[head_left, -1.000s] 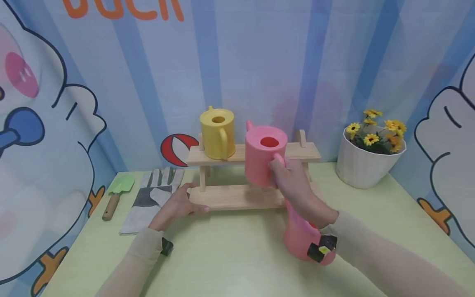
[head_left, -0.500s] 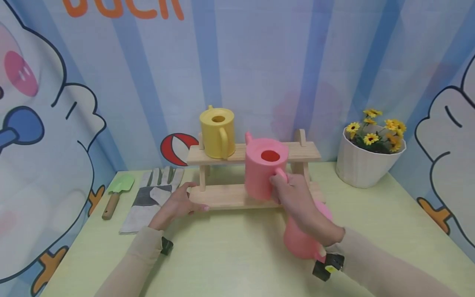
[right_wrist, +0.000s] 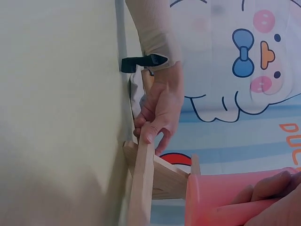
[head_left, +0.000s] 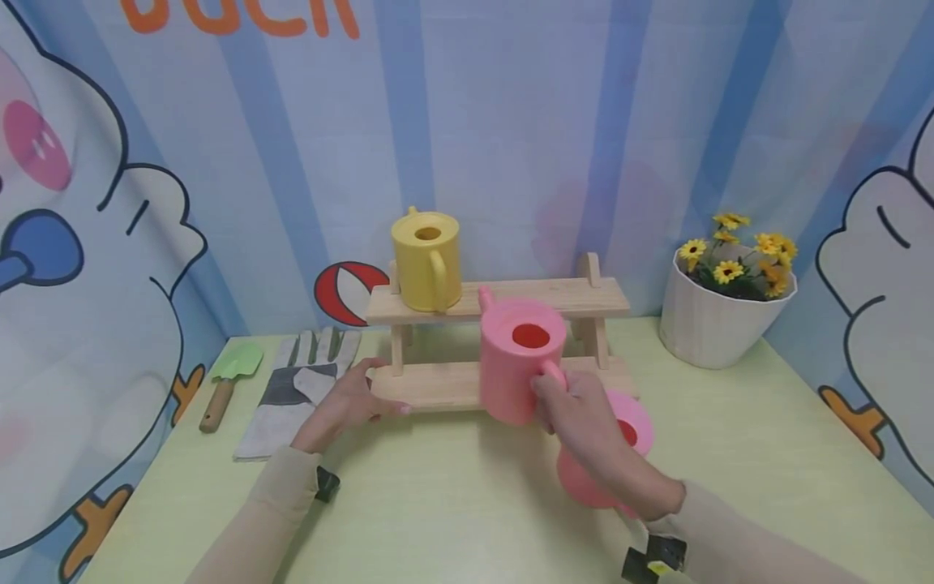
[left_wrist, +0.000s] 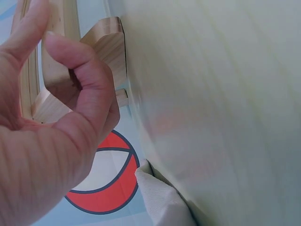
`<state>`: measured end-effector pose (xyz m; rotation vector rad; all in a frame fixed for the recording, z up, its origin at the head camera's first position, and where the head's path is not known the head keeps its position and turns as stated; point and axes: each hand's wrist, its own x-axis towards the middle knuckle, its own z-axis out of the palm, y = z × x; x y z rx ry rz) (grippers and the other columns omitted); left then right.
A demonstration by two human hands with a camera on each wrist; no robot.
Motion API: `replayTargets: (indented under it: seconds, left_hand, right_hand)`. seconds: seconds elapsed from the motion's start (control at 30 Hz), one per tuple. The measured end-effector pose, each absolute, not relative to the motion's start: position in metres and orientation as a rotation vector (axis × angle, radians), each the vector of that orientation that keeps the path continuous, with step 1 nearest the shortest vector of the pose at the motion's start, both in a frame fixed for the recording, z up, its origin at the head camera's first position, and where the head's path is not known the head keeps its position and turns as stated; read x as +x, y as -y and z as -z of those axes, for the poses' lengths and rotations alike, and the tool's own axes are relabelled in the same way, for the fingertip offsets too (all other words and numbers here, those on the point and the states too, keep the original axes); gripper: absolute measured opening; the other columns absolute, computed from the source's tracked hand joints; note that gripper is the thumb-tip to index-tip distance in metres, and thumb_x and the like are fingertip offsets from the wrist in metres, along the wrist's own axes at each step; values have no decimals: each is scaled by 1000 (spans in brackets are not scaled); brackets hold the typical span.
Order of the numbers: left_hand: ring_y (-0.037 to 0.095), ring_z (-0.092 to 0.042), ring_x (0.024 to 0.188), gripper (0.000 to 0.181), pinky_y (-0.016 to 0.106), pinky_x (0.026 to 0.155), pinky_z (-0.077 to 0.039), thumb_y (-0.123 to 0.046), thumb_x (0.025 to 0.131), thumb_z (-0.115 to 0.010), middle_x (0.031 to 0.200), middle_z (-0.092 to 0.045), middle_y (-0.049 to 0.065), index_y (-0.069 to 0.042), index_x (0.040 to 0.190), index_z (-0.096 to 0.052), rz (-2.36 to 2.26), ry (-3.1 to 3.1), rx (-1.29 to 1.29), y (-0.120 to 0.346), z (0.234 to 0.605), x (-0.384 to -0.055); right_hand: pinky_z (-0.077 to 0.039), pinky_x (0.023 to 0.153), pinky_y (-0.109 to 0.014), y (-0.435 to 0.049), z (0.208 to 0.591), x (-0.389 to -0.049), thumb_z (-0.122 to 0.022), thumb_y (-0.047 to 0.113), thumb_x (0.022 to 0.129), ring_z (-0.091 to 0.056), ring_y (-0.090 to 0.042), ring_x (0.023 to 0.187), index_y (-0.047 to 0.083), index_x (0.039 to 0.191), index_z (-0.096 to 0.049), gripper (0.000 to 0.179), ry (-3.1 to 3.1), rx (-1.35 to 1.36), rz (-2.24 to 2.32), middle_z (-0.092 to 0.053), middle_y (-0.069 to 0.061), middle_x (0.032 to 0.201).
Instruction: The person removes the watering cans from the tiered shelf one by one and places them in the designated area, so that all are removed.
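My right hand (head_left: pixel 584 414) grips the handle of a pink watering can (head_left: pixel 514 365), held upright in the air before the lower board of a two-tier wooden shelf (head_left: pixel 430 385). In the right wrist view the fingers (right_wrist: pixel 273 186) wrap round the pink handle. My left hand (head_left: pixel 353 397) holds the left end of the lower board, thumb at the front edge; the left wrist view shows the fingers curled round the wood (left_wrist: pixel 61 70). On the upper board's left stands a yellow watering can (head_left: pixel 426 264). A second pink watering can (head_left: pixel 584 478) stands on the table, partly behind my right forearm.
A green-bladed trowel (head_left: pixel 229 381) and a grey-white work glove (head_left: pixel 292 405) lie at the left of the table. At the back right stands a white pot of yellow flowers (head_left: pixel 711 332). A printed curtain (head_left: pixel 496 122) hangs behind the shelf.
My right hand has lowered the pink watering can from in front of the upper board to in front of the lower one. The left hand keeps its hold on the shelf.
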<state>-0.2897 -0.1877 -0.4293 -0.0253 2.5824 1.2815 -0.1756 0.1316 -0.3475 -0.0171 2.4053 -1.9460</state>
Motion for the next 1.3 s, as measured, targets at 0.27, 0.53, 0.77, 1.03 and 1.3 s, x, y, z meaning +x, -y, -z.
replayTargets:
  seconds: [0.27, 0.53, 0.77, 1.03, 1.3]
  left_hand:
    - [22, -59, 81, 104, 32, 72, -46, -29, 82, -97, 107, -61, 15, -2, 162, -37, -1260, -2602, -4, 188, 429, -290]
    - [21, -59, 76, 103, 31, 71, -46, -26, 82, -97, 104, -62, 15, 0, 161, -38, -1270, -2610, 8, 188, 431, -292]
    - [22, -59, 77, 104, 31, 71, -45, -27, 82, -98, 103, -62, 14, -1, 162, -37, -1256, -2612, 1, 188, 431, -292]
    - [21, -58, 75, 103, 31, 70, -45, -28, 82, -97, 102, -61, 14, 0, 162, -37, -1265, -2614, 19, 188, 431, -292]
    - [21, -58, 78, 103, 31, 71, -46, -28, 82, -97, 101, -59, 12, -2, 162, -37, -1290, -2586, 18, 190, 432, -292]
  right_hand:
    - [-47, 70, -30, -130, 357, -161, -56, 20, 108, -53, -22, 66, 7, 76, -53, 34, -2359, 39, 1952, -52, -5, 63]
    - [-34, 54, -26, -128, 366, -150, -56, 22, 108, -45, -20, 59, 8, 71, -52, 40, -2351, 123, 1871, -52, -5, 61]
    - [-28, 50, -25, -125, 380, -143, -56, 19, 107, -43, -18, 57, 8, 66, -51, 42, -2379, 148, 1854, -51, -4, 59]
    - [-27, 49, -24, -124, 395, -137, -58, 20, 107, -42, -17, 53, 9, 66, -49, 44, -2360, 222, 1841, -48, -2, 56]
    - [-27, 49, -23, -124, 410, -133, -58, 17, 106, -43, -16, 51, 11, 65, -46, 43, -2354, 238, 1844, -45, -1, 54]
